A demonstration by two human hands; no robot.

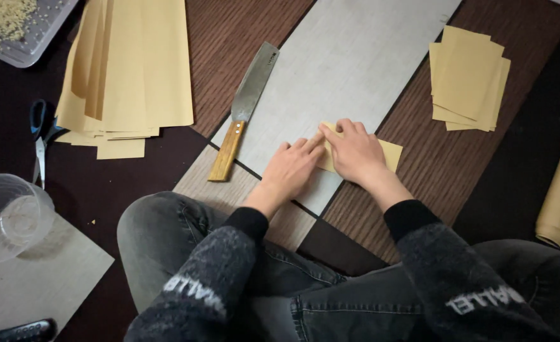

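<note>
Both hands cover most of the tan paper sheet (391, 154). At nine o'clock, the scissors (39, 136) lie partly under the paper stack (128, 69), itself cut off at twelve.

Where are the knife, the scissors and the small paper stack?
knife (249, 95), head view, on the flat blade.
scissors (38, 120), head view, on the blue handle.
small paper stack (469, 79), head view, on the top sheet.

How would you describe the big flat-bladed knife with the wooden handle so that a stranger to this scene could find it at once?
Start at the long pale grey board running diagonally across the dark wooden floor. Along its left edge lies the knife, its broad rectangular steel blade pointing away from the person and its light wooden handle nearest the left hand. Unlike the blue-handled scissors further left, it is one straight piece.
</note>
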